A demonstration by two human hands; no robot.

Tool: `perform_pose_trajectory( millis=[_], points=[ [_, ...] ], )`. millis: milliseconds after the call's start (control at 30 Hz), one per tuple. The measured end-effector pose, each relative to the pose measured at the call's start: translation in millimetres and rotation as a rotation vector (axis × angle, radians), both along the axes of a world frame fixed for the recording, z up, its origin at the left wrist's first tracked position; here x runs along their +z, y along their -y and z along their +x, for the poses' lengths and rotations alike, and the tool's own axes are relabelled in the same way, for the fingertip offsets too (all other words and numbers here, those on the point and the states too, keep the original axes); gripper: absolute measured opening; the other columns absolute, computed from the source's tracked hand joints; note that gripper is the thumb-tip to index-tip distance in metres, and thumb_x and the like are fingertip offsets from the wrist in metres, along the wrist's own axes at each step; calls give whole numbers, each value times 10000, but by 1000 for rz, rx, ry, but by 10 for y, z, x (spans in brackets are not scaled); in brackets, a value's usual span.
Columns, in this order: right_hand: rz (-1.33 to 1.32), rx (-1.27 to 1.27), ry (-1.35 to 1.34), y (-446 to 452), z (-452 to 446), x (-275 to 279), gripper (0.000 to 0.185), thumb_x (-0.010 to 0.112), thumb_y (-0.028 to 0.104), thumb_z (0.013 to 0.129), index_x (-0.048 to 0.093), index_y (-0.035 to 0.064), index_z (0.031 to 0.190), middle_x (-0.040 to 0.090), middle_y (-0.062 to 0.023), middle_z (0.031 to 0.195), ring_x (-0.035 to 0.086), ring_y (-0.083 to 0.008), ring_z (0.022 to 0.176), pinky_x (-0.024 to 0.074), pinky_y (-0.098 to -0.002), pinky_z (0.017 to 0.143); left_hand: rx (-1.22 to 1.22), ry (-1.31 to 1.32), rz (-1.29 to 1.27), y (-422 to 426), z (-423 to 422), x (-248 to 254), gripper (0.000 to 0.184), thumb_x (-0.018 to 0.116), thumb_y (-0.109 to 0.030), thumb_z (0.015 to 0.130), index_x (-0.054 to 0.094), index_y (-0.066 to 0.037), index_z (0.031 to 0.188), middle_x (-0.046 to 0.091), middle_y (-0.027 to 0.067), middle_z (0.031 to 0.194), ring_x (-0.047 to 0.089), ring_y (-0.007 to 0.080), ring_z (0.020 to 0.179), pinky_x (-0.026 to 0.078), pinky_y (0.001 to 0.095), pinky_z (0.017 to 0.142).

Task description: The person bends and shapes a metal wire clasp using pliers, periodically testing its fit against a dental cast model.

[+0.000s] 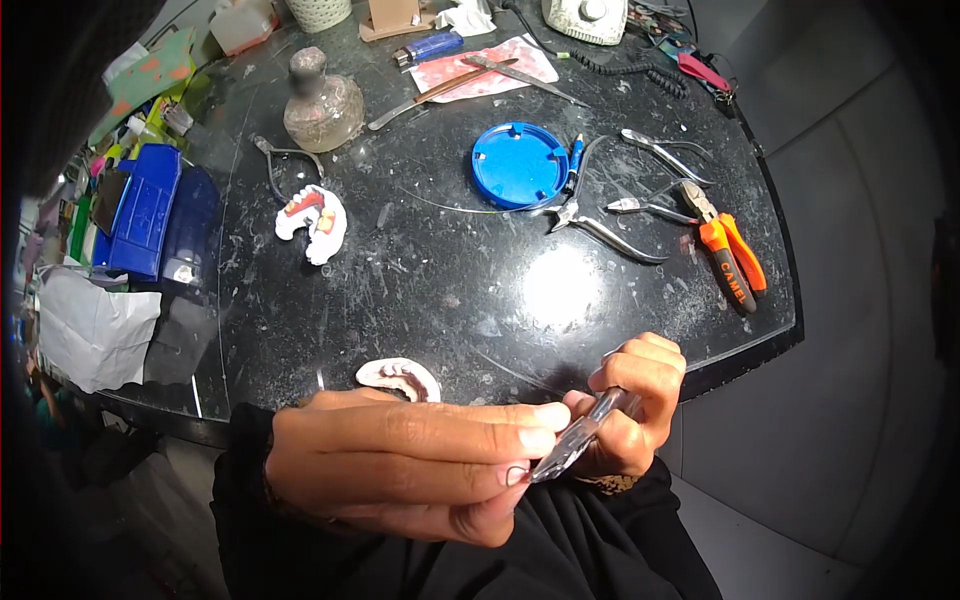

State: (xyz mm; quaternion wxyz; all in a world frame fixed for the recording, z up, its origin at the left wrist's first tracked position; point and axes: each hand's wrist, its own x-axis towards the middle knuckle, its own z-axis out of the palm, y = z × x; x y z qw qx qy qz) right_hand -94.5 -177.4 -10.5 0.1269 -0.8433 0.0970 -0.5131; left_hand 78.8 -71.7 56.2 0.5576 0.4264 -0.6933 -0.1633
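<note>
The held tool (574,441) is silver, the dish (519,168) blue, the tabletop (440,285) black.

On the surface (440,290) there are two dental casts (400,373), four pairs of plain metal pliers (568,214), one pair of orange-handled pliers (717,238), one round blue tray (519,167), one glass bottle (325,115) and one blue lighter (432,47). Two slim hand tools (440,92) cross one pink-stained cloth (535,62). One further metal tool (570,446) is held.

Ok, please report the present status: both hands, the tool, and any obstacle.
Right hand gripping metal pliers. Left hand pinching at pliers' tip; any held piece too small to tell. Possible obstacle: white dental cast, beyond left hand, partly hidden.
</note>
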Motion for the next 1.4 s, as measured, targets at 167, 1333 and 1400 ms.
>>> perform_pose_trajectory(
  millis=[167,1333,1400],
  points=[
    [43,66,-11,-1,-25,22,278,698,324,686,490,140,700,545,-56,798,507,-201,644,382,-335,537,10,-58,-116,11,-67,-109,243,769,-20,696,575,-8,841,657,143,894,694,308,776,611,331,642],
    [138,608,21,220,89,102,388,733,280,695,454,20,629,558,-124,701,569,-228,574,435,-299,457,-122,-225,-64,-31,-171,-180,205,776,-47,717,579,-14,764,671,135,812,697,291,761,604,316,621],
    [92,567,11,241,85,105,390,732,286,695,455,18,632,565,-125,704,577,-228,578,442,-297,463,-81,-181,-71,-22,-170,-167,196,767,-69,731,582,-15,767,675,147,805,698,291,756,602,320,624]
  ],
)
